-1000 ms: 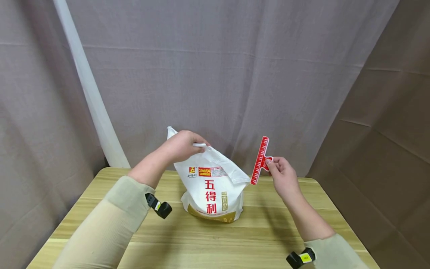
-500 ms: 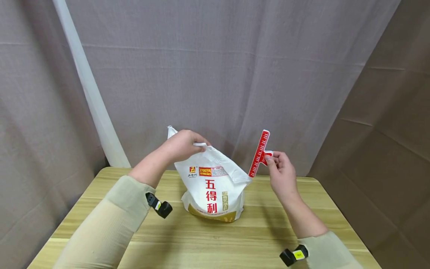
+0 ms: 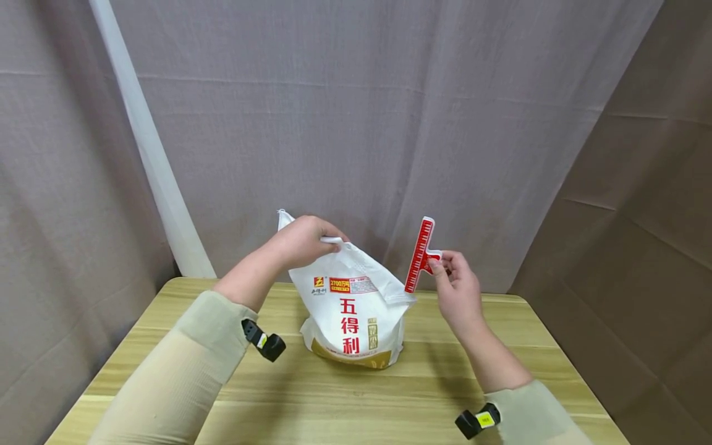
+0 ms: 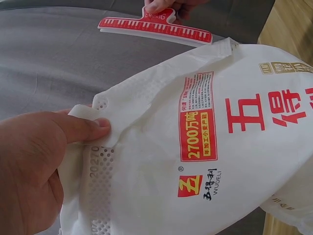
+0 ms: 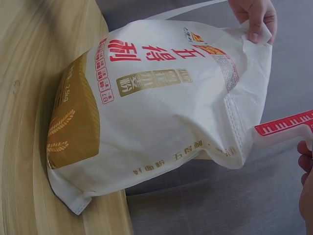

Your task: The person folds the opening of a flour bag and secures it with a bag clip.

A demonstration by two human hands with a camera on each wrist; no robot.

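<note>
Left hand point(image 3: 305, 238) pinches the bag point(image 3: 353, 309) top. Right hand point(image 3: 457, 290) pinches the red clip point(image 3: 419, 254) by its handle, just beside the bag's corner.

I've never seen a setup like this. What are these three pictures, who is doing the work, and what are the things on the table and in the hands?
No machine here: a person works with two bare hands and wears three cameras. The wide picture comes from the head, looking down at a wooden table. The other two come from small cameras strapped at each wrist, so each shows its own hand's work from close by.

On the table stands a white flour bag printed with red characters. The left hand pinches the bag's folded top corner, holding it up. The right hand holds a red bag clip marked like a ruler, close beside the bag's other top corner. Grey curtains hang behind.
</note>
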